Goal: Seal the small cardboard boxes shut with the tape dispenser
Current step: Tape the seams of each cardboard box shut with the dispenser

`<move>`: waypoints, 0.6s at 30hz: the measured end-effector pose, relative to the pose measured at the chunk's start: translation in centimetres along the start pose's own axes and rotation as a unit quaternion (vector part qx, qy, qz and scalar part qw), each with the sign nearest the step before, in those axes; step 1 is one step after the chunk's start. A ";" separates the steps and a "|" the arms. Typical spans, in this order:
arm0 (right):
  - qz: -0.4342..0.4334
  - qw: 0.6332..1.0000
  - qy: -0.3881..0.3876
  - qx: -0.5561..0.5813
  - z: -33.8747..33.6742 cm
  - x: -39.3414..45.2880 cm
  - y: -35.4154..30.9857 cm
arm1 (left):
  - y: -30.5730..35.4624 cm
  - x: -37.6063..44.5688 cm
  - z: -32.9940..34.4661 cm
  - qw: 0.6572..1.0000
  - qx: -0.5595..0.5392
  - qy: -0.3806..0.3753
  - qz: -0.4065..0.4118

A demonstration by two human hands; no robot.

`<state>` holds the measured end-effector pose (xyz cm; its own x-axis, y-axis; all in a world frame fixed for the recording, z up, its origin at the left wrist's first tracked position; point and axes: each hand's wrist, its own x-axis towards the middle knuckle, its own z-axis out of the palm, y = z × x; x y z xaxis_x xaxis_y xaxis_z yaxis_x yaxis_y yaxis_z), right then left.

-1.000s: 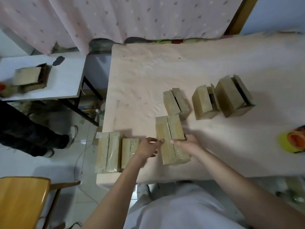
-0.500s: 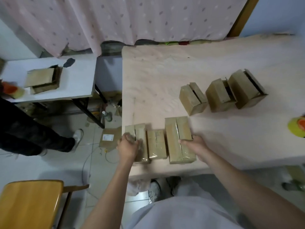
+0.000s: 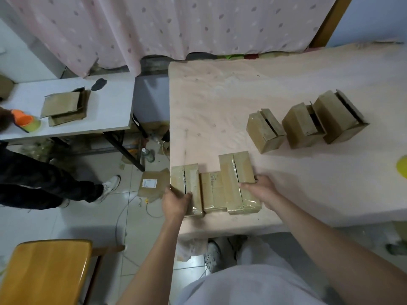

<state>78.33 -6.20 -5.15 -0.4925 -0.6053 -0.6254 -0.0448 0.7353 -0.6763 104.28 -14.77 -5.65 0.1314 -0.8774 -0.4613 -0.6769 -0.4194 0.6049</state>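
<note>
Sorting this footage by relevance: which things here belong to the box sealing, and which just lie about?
Job: three taped boxes at the table edge, left hand, right hand, three unsealed boxes.
Lying about: wooden chair, flattened cardboard, floor bottle.

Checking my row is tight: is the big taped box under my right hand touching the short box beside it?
Touching. In the head view the big taped box sits flush against the short box, with no table showing between them.
</note>
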 end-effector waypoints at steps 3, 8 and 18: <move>0.008 1.000 0.008 -0.001 0.4 0.0 0.7 | 0.1 0.0 -0.2 1.000 0.028 -0.004 0.005; -0.009 1.000 0.024 0.001 0.7 -0.4 1.5 | -0.1 -0.1 0.1 0.999 0.045 -0.001 0.020; -0.126 0.927 0.101 -0.338 -0.3 -1.9 -3.2 | 3.9 -1.2 -0.5 0.938 0.287 -0.007 0.195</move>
<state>79.14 -7.33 -1.68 -0.5419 -0.7648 -0.3484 -0.6818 0.6425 -0.3499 101.82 -15.46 -2.44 -0.2132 -0.9334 -0.2887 -0.9504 0.1296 0.2828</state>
